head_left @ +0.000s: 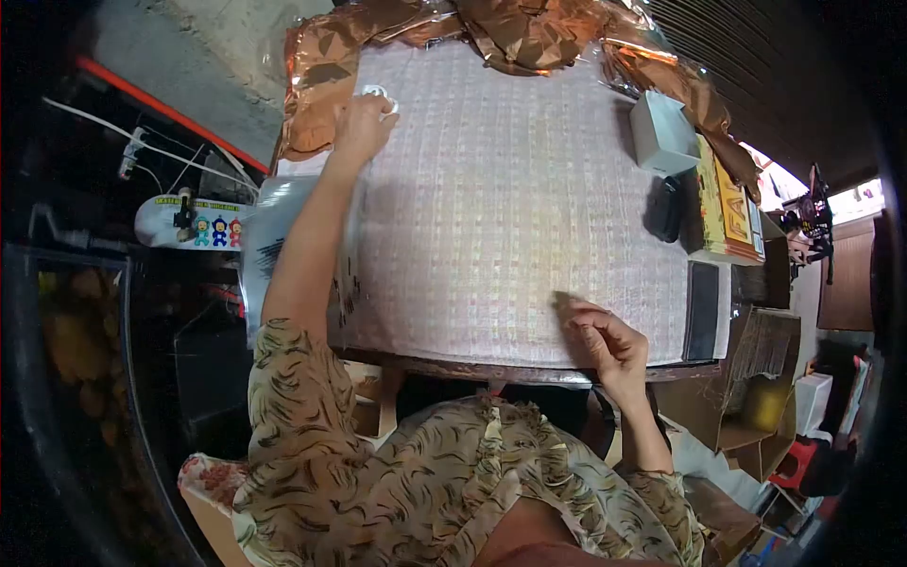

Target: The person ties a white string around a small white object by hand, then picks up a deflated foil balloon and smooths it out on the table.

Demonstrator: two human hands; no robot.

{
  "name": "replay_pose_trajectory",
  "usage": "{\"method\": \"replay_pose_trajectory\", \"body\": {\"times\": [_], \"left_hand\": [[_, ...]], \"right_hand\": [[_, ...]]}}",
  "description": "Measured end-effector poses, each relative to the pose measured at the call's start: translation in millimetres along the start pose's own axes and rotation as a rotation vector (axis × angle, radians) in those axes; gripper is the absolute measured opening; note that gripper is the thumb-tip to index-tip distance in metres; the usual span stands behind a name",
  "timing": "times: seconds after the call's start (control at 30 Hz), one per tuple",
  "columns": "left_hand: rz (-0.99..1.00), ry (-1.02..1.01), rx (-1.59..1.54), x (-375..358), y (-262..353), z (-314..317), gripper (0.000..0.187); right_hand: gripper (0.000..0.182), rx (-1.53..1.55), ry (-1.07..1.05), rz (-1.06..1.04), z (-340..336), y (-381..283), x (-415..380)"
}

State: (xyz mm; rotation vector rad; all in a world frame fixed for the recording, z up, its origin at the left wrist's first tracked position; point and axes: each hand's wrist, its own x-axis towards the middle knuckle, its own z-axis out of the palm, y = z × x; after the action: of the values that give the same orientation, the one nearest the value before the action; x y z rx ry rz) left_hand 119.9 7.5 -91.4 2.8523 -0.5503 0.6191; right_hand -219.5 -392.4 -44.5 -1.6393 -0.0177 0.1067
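My left hand (364,130) stretches to the far left of the cloth-covered table (510,217). Its fingers are curled over a small white round thing (381,94), partly hidden by them, beside crumpled copper-coloured foil (319,80). Just above the table's near edge, on the right, is my right hand (614,348). Its thumb and fingers are drawn together in a pinch; whatever may be between them is too small to make out. The cover has a pale woven check pattern under a shiny clear layer.
At the right stand a white box (663,132), a black object (665,208) and a yellow-orange box (729,213). More copper foil (529,38) lines the far edge. Clear plastic sheets (283,222) lie at left. A cardboard box (756,378) sits right of the table.
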Motion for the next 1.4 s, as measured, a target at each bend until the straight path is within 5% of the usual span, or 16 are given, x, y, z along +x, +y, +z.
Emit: {"method": "replay_pose_trajectory", "body": {"times": [0.17, 0.27, 0.33, 0.37, 0.47, 0.53, 0.6, 0.67, 0.77, 0.83, 1.27, 1.4], "left_hand": [[-0.053, 0.007, -0.441, 2.1, -25.4, 5.4, 0.042], [-0.383, -0.19, -0.336, 1.0, 0.7, -52.9, 0.048], [0.04, 0.17, -0.043, -11.5, -16.8, -57.2, 0.044], [-0.002, 0.153, -0.173, -19.0, -11.5, -66.0, 0.038], [-0.253, -0.175, -0.87, -81.6, 106.7, -155.7, 0.02], [-0.116, -0.811, -1.008, -169.4, 171.7, -194.2, 0.017], [0.099, -1.116, -1.003, -214.1, 206.1, -197.6, 0.015], [0.02, -1.25, -1.043, -265.9, 210.6, -159.4, 0.018], [-0.212, -0.969, -1.093, -350.8, 221.0, -75.4, 0.014], [-0.155, -0.431, -0.876, -380.1, 229.5, -37.6, 0.011], [0.032, -0.326, -0.82, -388.6, 247.5, -14.2, 0.021], [0.013, -0.298, -0.869, -389.8, 243.7, -14.8, 0.015]], "right_hand": [[0.016, 0.051, 0.001, -0.004, -0.3, -6.5, -4.7], [0.017, 0.082, 0.012, 0.037, -1.8, -19.0, -19.1], [0.017, 0.012, -0.042, 0.025, -6.5, -29.8, -34.7], [0.017, -0.051, -0.084, 0.063, -12.2, -31.1, -45.1], [0.015, -0.247, -0.246, 0.145, -18.0, -27.0, -72.5], [0.015, -0.481, -0.316, 0.22, -22.1, 4.1, -92.8], [0.017, -0.762, -0.245, 0.067, -21.1, 67.7, -105.2], [0.023, -0.903, -0.187, -0.064, -24.5, 123.8, -119.3], [0.028, -0.913, -0.119, -0.087, -20.0, 154.1, -132.1], [0.029, -0.853, 0.004, -0.139, -18.0, 164.4, -138.0], [0.032, -1.123, -0.118, 0.001, -7.9, 146.6, -134.0], [0.023, -1.183, -0.102, -0.106, 1.0, 147.3, -123.4]]}}
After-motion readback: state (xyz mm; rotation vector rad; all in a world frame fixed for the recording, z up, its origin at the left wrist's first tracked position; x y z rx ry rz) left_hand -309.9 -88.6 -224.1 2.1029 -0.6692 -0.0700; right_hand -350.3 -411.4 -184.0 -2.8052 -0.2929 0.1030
